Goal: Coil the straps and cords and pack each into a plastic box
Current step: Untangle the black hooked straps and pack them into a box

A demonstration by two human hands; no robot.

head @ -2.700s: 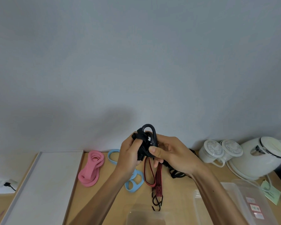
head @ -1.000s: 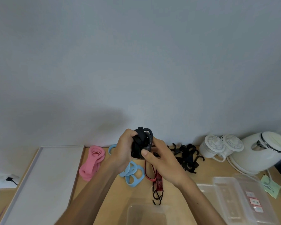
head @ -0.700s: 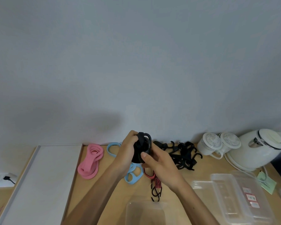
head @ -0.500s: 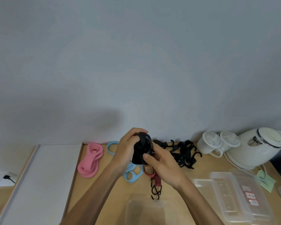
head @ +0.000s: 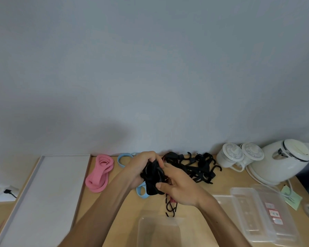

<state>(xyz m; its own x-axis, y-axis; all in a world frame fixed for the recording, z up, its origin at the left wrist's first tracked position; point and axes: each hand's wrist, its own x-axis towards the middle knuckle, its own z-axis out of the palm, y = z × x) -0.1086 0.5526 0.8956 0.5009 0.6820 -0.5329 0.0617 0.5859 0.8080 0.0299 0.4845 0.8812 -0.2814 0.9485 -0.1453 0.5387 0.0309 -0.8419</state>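
Note:
Both hands hold a coiled black strap [head: 152, 177] above the wooden table [head: 121, 209]. My left hand [head: 138, 166] grips the bundle from the left and top. My right hand [head: 178, 186] grips it from the right, thumb pressed on its lower part. A clear plastic box [head: 159, 230] stands open just below the hands at the near edge. On the table lie a pink strap [head: 99, 175], a light blue strap [head: 142, 191] partly hidden by my left hand, a red-and-black cord with hooks [head: 171, 205], and a heap of black hooked cords [head: 198, 168].
A grey tray [head: 43, 193] fills the left of the table. Stacked clear boxes and lids [head: 257, 211] lie at the right. Two lidded white cups [head: 239, 155] and a white kettle [head: 282, 161] stand by the wall at the back right.
Both hands have lowered the black bundle toward the table and pressed it tighter; the hook that stuck up above it is now folded in. The view has tilted down slightly.

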